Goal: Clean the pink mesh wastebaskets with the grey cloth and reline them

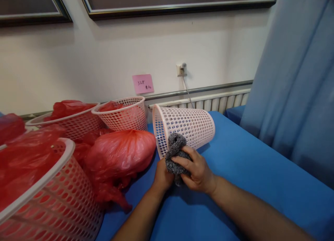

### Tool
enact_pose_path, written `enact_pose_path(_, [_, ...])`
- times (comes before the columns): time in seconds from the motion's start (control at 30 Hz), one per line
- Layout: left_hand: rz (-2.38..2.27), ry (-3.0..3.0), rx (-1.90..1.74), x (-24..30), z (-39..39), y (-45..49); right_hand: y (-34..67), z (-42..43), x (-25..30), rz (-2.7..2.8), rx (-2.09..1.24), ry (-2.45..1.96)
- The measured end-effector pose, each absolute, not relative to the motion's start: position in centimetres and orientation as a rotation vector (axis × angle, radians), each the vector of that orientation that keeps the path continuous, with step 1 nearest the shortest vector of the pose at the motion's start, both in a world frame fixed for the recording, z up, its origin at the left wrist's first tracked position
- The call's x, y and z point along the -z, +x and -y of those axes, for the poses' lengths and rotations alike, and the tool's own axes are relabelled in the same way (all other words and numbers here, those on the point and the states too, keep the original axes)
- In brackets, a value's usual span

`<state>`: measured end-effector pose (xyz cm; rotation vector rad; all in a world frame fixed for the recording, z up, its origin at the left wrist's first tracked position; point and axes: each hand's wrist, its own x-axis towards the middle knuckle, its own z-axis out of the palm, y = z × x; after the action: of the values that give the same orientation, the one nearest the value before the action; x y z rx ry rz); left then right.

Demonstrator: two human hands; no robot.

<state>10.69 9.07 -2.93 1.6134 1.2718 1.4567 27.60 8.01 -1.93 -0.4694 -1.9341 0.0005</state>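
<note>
Both my hands grip a grey knitted cloth bundle (174, 150) just above the blue table (250, 171). My right hand (198, 169) wraps its fingers over the bundle's front. My left hand (162, 178) closes on it from the left and below. Directly behind the bundle a pink perforated basket (190, 127) lies on its side, its open mouth facing left towards me.
A filled red plastic bag (120, 152) lies left of my hands. Three upright pink baskets (125, 115) lined with red bags stand at the left. A pink note (142, 83) and a wall socket (181, 70) are on the wall; blue curtain (300, 81) at right.
</note>
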Motion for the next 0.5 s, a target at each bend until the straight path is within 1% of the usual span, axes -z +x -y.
enact_pose_path(0.1, [-1.216,1.634,-1.419,2.1,-8.7,10.6,28.1,-9.0,2.1,1.929,-0.002,-0.505])
enact_pose_path(0.17, [-1.208,1.606,-1.42,2.0,-8.7,10.6,29.1,-10.5,2.5,1.827,0.002,-0.629])
enact_pose_path(0.27, [-1.22,1.588,-1.44,2.5,-9.1,10.5,31.6,-13.8,3.4,1.475,-0.042,-0.952])
enact_pose_path(0.4, [-1.214,1.619,-1.398,3.5,-9.6,10.5,35.1,-17.9,4.8,1.016,-0.233,-1.346])
enact_pose_path(0.5, [-1.251,1.633,-1.363,4.1,-9.9,10.5,34.8,-17.9,4.8,1.061,-0.222,-1.332])
